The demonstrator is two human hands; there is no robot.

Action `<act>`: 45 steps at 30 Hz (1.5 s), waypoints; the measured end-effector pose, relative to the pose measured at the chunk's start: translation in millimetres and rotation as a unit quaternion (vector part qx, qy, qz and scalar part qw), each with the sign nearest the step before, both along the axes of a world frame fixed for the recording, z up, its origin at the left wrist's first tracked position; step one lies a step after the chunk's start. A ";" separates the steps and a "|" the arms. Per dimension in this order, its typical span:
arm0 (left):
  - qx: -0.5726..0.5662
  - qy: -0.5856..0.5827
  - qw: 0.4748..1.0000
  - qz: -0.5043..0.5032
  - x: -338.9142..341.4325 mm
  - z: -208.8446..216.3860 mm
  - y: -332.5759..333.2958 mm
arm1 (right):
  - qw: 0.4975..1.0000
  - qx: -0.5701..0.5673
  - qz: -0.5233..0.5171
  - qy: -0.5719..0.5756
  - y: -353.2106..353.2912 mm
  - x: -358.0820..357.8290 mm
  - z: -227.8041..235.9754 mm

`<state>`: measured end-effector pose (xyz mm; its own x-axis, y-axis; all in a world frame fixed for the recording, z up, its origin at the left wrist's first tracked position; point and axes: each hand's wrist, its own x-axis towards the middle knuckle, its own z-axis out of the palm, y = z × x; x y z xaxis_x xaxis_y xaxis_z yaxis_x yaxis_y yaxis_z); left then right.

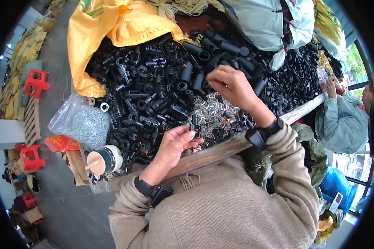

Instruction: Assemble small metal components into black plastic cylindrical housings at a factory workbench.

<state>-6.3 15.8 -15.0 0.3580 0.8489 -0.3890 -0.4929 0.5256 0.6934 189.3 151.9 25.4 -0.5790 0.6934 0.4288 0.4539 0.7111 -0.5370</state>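
Near the tabletop's wooden rim (214,154): your left hand (170,147) pinches a small black fitting (195,125) upright between its fingers.
Right hand (232,85) by black tubes (186,72): fingers curled; cannot tell whether you hold anything.
Black fitting: probably light, stiff, smooth; grip its body.

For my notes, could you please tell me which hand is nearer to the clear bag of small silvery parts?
Left. The left hand, holding a black part, is right of the clear bag; the right hand is farther right, near the black tubes.
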 end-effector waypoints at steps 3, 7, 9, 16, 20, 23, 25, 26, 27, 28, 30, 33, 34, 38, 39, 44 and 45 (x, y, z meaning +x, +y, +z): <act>0.018 0.030 0.999 0.012 -2.5 -2.9 1.3 | 0.989 0.112 -0.011 -0.094 31.7 -23.1 -21.6; -0.004 0.024 0.999 0.020 -6.6 -6.4 -0.8 | 0.953 0.163 -0.062 -0.248 55.3 -49.5 -39.3; 0.000 0.020 1.000 0.022 -8.6 -7.8 2.3 | 0.931 0.144 -0.101 -0.320 59.5 -57.6 -38.9; 0.006 0.012 0.999 0.034 -7.6 -8.3 1.3 | 0.935 0.082 -0.114 -0.327 56.0 -53.6 -50.9; 0.006 0.010 0.999 0.040 -8.8 -6.4 -4.3 | 0.929 0.043 -0.097 -0.353 52.3 -45.3 -50.0; 0.008 0.004 0.999 0.047 -6.5 -3.8 -6.3 | 0.957 0.048 -0.078 -0.275 50.8 -28.3 -49.5; 0.018 -0.001 0.999 0.047 -7.4 -0.9 -2.3 | 0.992 0.062 -0.046 -0.097 47.4 -12.7 -50.9; 0.022 -0.004 0.998 0.057 -9.8 -1.1 -3.7 | 0.993 0.060 -0.040 -0.098 43.2 -13.3 -45.9; 0.024 -0.006 0.997 0.066 -11.1 -1.4 -4.8 | 0.997 -0.081 -0.021 0.000 39.0 -11.3 -38.7; 0.020 -0.008 0.997 0.069 -11.9 -1.5 -5.3 | 0.971 -0.221 -0.005 0.096 31.0 -10.1 -27.1; 0.056 -0.037 0.995 0.077 -12.5 -1.2 3.3 | 0.914 -0.359 0.007 0.188 17.2 -9.6 -18.1; 0.069 -0.070 0.992 0.078 -8.3 4.0 16.5 | 0.810 -0.498 0.068 0.303 -7.0 -7.2 -15.8; 0.071 -0.089 0.991 0.073 -5.4 6.7 19.9 | 0.807 -0.504 0.065 0.302 -15.1 -7.2 -16.2; 0.053 -0.133 0.987 0.071 7.2 15.9 24.2 | 0.776 -0.535 0.097 0.320 -39.0 -14.5 -17.7; 0.046 -0.147 0.986 0.071 8.9 16.4 21.9 | 0.783 -0.526 0.102 0.316 -43.6 -14.5 -17.6; 0.028 -0.110 0.991 0.074 6.7 11.6 10.5 | 0.827 -0.467 0.101 0.294 -53.9 -10.4 0.8; 0.026 -0.106 0.992 0.065 5.9 13.3 9.5 | 0.841 -0.448 0.095 0.288 -55.5 -9.8 4.2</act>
<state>-0.5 25.4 -1.7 0.3145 0.9097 -0.2712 -0.6919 0.4153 0.5907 179.4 96.4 29.6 -0.5918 0.8055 0.0310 -0.1407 -0.0653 -0.9879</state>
